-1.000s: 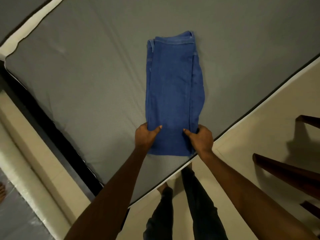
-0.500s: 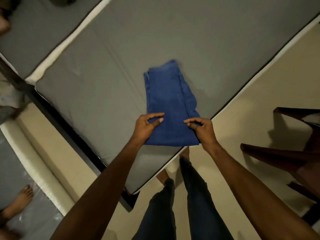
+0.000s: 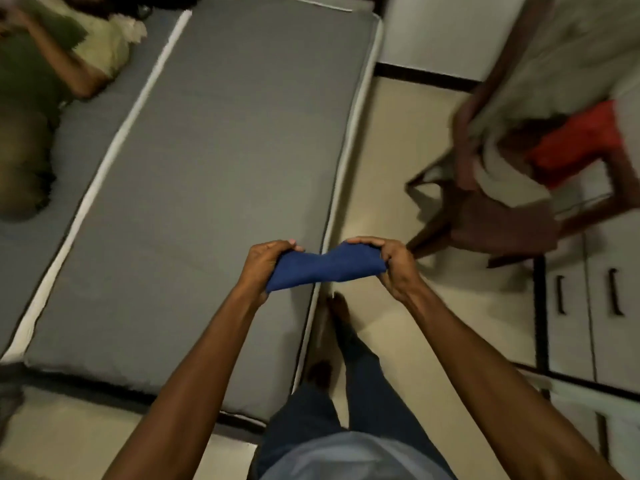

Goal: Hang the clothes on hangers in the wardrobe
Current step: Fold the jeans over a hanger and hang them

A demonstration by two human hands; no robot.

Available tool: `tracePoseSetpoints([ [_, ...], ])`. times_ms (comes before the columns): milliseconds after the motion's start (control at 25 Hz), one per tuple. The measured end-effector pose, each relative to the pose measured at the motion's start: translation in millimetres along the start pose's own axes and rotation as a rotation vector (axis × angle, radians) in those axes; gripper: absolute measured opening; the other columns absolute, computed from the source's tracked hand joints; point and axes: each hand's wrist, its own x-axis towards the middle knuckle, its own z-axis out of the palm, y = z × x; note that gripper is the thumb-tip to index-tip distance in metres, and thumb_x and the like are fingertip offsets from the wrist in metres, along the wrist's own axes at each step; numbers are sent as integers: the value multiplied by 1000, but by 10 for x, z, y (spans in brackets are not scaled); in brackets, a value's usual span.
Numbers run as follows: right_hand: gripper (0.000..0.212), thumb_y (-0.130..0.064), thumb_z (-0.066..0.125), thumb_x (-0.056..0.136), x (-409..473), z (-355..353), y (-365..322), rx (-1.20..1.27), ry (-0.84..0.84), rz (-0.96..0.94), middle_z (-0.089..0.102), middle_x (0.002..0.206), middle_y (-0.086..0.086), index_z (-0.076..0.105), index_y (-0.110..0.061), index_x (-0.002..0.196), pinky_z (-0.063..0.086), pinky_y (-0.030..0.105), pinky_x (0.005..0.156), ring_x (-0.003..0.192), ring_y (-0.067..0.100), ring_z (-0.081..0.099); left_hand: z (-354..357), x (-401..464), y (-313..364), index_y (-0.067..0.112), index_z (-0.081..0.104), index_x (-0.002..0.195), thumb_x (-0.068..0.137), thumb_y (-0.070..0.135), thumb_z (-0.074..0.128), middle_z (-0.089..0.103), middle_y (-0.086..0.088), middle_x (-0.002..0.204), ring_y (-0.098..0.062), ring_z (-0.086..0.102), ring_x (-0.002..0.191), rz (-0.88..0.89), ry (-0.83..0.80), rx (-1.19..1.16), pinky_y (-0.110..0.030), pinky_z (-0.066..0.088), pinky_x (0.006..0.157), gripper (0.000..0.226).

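Jeans (image 3: pixel 325 268), folded into a compact blue bundle, hung in the air between both hands, above the right edge of the grey mattress (image 3: pixel 225 168) and the strip of beige floor (image 3: pixel 398 161) beside it. The left hand (image 3: pixel 265 268) gripped the bundle's left end, fingers curled over the top of the cloth and thumb beneath. The right hand (image 3: pixel 391 265) gripped the right end in the same way, fingers wrapped over the top fold. The denim sagged a little in the middle between the two grips. Both forearms reached forward from the bottom of the view. Below the bundle, the person's legs in dark trousers (image 3: pixel 346 382) stood on the floor close against the mattress edge. To the right, a dark wooden chair (image 3: pixel 491 230) carried a heap of pale cloth with an orange-red garment (image 3: pixel 581 140) on it; that part of the view was blurred. Pale cabinet doors (image 3: pixel 588 306) with dark handles stood at the far right. At the upper left, another person (image 3: pixel 45 64) in green and pale yellow lay on a second mattress.
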Motion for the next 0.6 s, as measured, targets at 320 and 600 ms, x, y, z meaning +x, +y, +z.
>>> tracePoseSetpoints([
  [320, 39, 9, 37, 101, -1861, -1306, 463, 442, 453, -91, 79, 104, 0, 71, -8, 111, 59, 25, 77, 101, 25, 72, 1461, -848, 245, -9, 63, 124, 72, 2, 41, 67, -21, 130, -37, 62, 123, -61, -629, 86, -47, 51, 105, 58],
  [600, 23, 4, 53, 99, -3421, -2096, 1026, 509, 846, -150, 79, 99, 7, 68, 5, 116, 62, 31, 82, 91, 16, 76, 3109, -1760, 202, -4, 72, 113, 85, 0, 72, 76, -22, 103, -33, 75, 96, 318, -1124, 768, -39, 62, 76, 28],
])
